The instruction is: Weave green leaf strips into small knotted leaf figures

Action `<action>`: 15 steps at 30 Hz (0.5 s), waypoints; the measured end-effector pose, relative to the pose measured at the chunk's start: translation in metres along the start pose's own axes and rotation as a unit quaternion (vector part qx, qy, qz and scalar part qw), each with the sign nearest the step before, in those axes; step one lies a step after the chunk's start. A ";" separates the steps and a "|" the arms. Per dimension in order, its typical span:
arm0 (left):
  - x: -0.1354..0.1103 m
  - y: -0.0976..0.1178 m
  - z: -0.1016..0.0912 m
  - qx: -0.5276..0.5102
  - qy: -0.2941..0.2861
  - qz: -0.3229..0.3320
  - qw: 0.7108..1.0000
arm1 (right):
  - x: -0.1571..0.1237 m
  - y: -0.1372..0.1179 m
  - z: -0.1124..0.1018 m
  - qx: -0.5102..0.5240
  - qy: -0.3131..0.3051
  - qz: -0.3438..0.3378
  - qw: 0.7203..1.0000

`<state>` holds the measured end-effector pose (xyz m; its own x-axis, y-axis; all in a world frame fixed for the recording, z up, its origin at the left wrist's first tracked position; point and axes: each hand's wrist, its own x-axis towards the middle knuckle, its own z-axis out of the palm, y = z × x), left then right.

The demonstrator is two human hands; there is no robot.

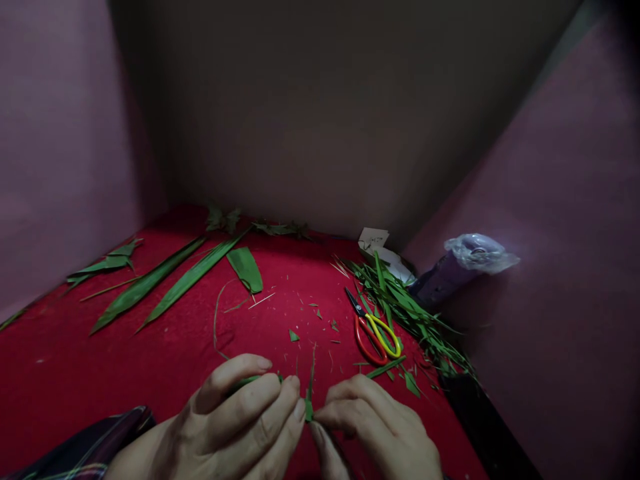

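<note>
Low in the view, my left hand [250, 417] is closed around a green leaf piece [245, 382], part of which shows between the fingers. Close beside it on the right, my right hand [375, 423] has its thumb and forefinger pinched at a small green leaf strip [309, 408] with a thin tip pointing up. The strip lies between the fingertips of both hands; most of the leaf in my left palm is hidden. Beyond my right hand lie scissors [367, 327] with one red and one yellow handle, blades slightly apart, pointing away.
Long green leaves [195, 279] and a cut broad leaf [245, 269] lie at the left on the red cloth [170, 360]. At the right are a heap of leaf strips [400, 300], a white paper card [373, 238] and a purple container with clear plastic [445, 277]. Scraps are scattered mid-table.
</note>
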<state>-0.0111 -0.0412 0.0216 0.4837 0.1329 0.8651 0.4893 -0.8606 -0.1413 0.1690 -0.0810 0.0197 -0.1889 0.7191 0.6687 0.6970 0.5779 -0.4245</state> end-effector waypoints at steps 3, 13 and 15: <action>-0.001 0.001 0.000 -0.014 0.000 0.007 1.000 | -0.002 -0.007 0.003 0.004 0.023 0.029 0.999; -0.005 0.004 -0.005 -0.033 0.016 0.025 0.999 | -0.004 -0.025 0.011 0.182 0.093 0.195 0.959; -0.006 0.004 -0.007 -0.033 0.012 0.038 0.999 | -0.005 -0.029 0.011 0.179 0.103 0.196 0.959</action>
<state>-0.0171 -0.0488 0.0198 0.4997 0.0554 0.8644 0.4021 -0.8988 -0.1748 0.1422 -0.0977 0.0223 0.2063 0.8376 0.5058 0.3977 0.4005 -0.8255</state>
